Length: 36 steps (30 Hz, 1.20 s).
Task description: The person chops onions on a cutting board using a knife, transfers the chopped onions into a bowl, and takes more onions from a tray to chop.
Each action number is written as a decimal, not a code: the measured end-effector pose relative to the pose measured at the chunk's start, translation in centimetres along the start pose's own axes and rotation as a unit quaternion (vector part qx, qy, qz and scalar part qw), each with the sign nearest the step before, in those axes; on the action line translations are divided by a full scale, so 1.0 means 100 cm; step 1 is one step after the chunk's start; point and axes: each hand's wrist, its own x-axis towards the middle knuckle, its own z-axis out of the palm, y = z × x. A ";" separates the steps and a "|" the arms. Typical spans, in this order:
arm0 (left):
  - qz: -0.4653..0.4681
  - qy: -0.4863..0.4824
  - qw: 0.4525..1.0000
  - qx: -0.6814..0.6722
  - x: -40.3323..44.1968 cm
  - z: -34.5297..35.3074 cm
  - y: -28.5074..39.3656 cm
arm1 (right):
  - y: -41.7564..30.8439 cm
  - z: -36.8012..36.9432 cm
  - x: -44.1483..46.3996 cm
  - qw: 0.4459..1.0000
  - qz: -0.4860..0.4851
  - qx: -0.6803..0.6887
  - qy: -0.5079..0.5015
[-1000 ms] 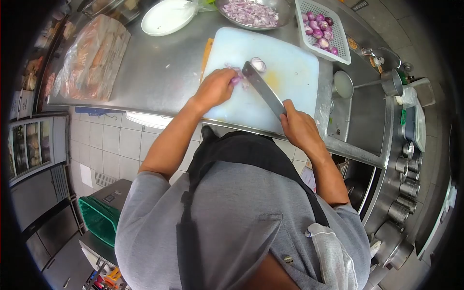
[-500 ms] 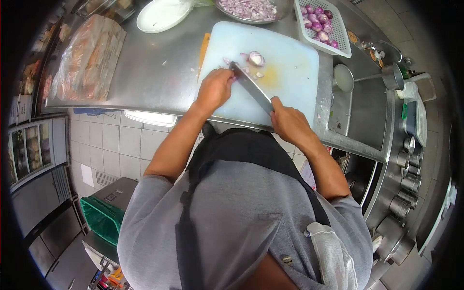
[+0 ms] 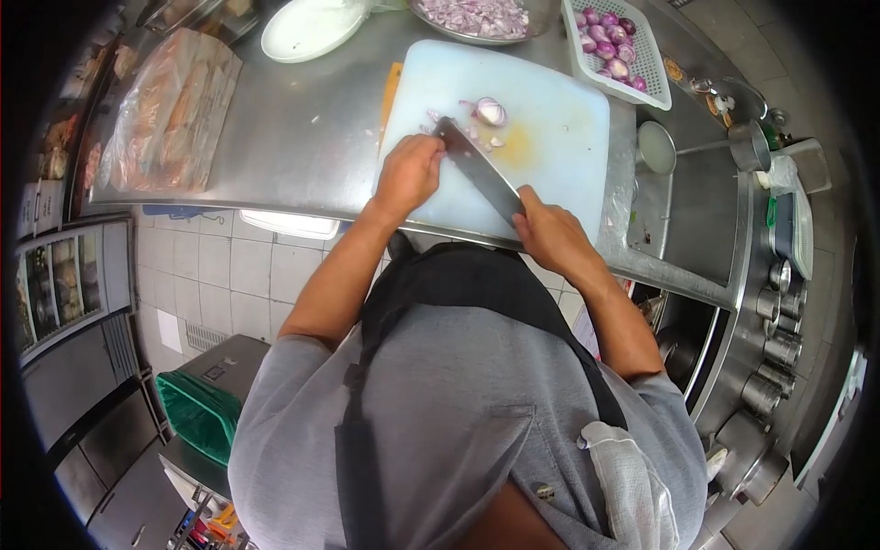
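Note:
My right hand (image 3: pixel 555 236) is wrapped around the handle of a broad-bladed kitchen knife (image 3: pixel 483 174). The blade slants up and left across a white cutting board (image 3: pixel 550 119), its tip beside the fingers of my left hand (image 3: pixel 410 176). Those fingers are curled together at the board's left side; whatever they hold is hidden. Just beyond the knife tip lies a peeled red onion piece (image 3: pixel 491 112), with small chopped onion bits (image 3: pixel 473 135) around the blade. A yellowish stain marks the board to the right of them.
Behind the board stand a bowl of chopped onion (image 3: pixel 477 38) and a white basket (image 3: pixel 658 89) of whole red onions. A white plate (image 3: pixel 307 41) and a plastic-wrapped package (image 3: pixel 174 119) are on the left of the steel counter (image 3: pixel 293 137). At right is a sink (image 3: pixel 701 220).
The knife's broad face shows more now, as if the blade has tilted slightly. Both hands keep nearly the same places; the whole view has shifted a little.

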 end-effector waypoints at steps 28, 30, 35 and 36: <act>-0.053 -0.263 0.961 -0.075 0.183 -0.038 0.036 | 0.018 -0.001 0.033 0.994 0.049 0.094 0.014; -0.093 -0.180 0.972 -0.121 0.152 -0.056 0.023 | 0.027 -0.014 0.023 0.997 0.042 0.058 0.029; -0.196 -0.106 0.965 -0.138 0.031 -0.050 -0.007 | 0.018 -0.024 -0.006 0.999 0.000 0.018 0.037; -0.167 -0.112 0.977 -0.065 0.009 -0.046 -0.009 | 0.017 -0.022 -0.008 1.000 -0.005 0.012 0.023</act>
